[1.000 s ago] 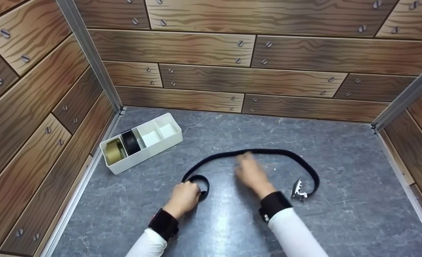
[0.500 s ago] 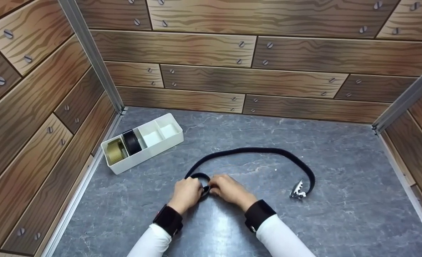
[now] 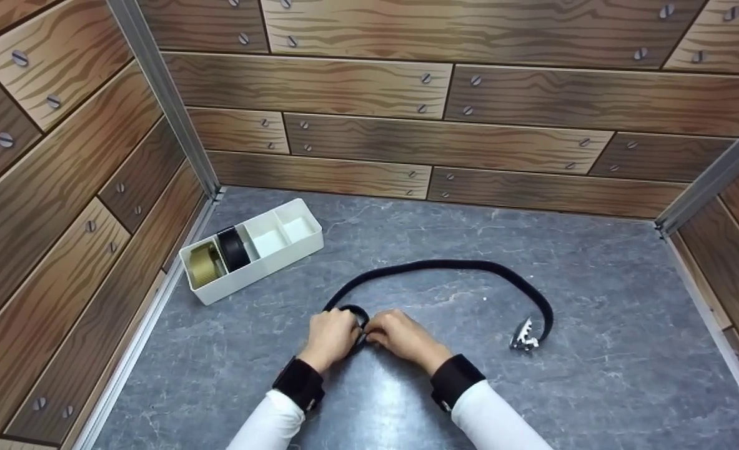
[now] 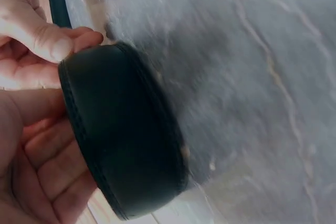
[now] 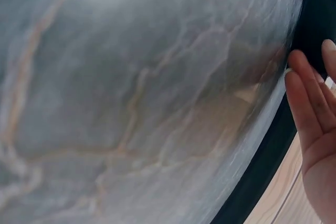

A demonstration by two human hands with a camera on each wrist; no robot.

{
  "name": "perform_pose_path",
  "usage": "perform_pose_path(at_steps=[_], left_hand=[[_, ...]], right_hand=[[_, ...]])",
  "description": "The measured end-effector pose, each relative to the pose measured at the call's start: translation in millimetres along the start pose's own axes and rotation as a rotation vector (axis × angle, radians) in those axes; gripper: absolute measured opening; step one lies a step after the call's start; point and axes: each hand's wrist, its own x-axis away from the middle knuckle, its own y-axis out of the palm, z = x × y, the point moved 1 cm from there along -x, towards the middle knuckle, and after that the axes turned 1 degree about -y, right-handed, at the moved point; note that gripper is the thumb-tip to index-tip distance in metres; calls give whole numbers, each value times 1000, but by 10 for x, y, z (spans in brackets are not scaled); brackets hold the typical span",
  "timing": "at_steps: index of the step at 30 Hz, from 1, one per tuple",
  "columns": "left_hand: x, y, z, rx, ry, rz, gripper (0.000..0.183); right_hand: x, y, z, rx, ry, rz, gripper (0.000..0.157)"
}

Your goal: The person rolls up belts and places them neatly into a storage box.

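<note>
A black belt (image 3: 444,264) lies in a wide arc across the grey surface, its silver buckle (image 3: 524,335) at the right end. Its left end is curled into a small coil (image 3: 358,312), seen close up as a stitched black roll (image 4: 123,129) in the left wrist view. My left hand (image 3: 332,337) grips this coil from the left. From the right, my right hand (image 3: 403,337) pinches the coiled end between thumb and fingers. In the right wrist view, its fingertips (image 5: 299,64) touch the black strap (image 5: 317,17). The coil's inside is partly hidden by the hands.
A white divided box (image 3: 263,256) stands at the back left. Inside are a rolled olive-gold belt (image 3: 203,265) and a rolled black belt (image 3: 233,247) in separate compartments. Wood-patterned walls (image 3: 369,131) enclose the surface at the back and sides.
My right hand has moved from the middle of the belt leftward and down to the coil beside my left hand. The buckle end has slid slightly left. The left hand keeps its hold.
</note>
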Motion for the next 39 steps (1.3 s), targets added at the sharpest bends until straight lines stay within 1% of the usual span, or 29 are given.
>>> perform_pose_path(at_steps=[2,5,8,10,12,16,18,23,25,28,32,35,37,39], left_hand=[[9,-2,-12,-1,48,-20,24],[23,-21,-31,9,101,-61,21],[34,-52,-50,20,121,-109,21],[48,-64,-60,19,126,-126,22],[61,-61,-66,12,131,-117,21],[79,-25,-61,-25,145,-61,18],[81,-12,-53,-41,143,-47,19],[74,-13,-44,-51,127,-74,20],[73,-21,-42,-49,128,-87,18],[74,-32,-40,-50,141,-88,16],[74,-35,-46,-39,161,-82,17],[71,-36,-49,-33,165,-91,20],[71,-34,-50,-35,162,-99,20],[74,-39,-46,-38,160,-104,19]], right_hand=[[6,2,17,-14,19,-3,10],[7,13,22,1,47,-7,9],[1,36,11,28,55,-2,8],[-2,51,0,42,61,7,7],[-3,63,-10,49,67,17,6],[-1,67,-18,53,82,41,5],[-2,66,-16,53,79,53,5],[-8,63,-12,64,57,60,6],[-5,60,-11,68,48,58,8],[9,53,-14,51,49,48,13],[33,32,-16,-55,104,34,10],[37,20,-13,-127,148,24,11],[23,18,-13,-136,163,10,11],[5,15,-15,-116,165,-5,13]])
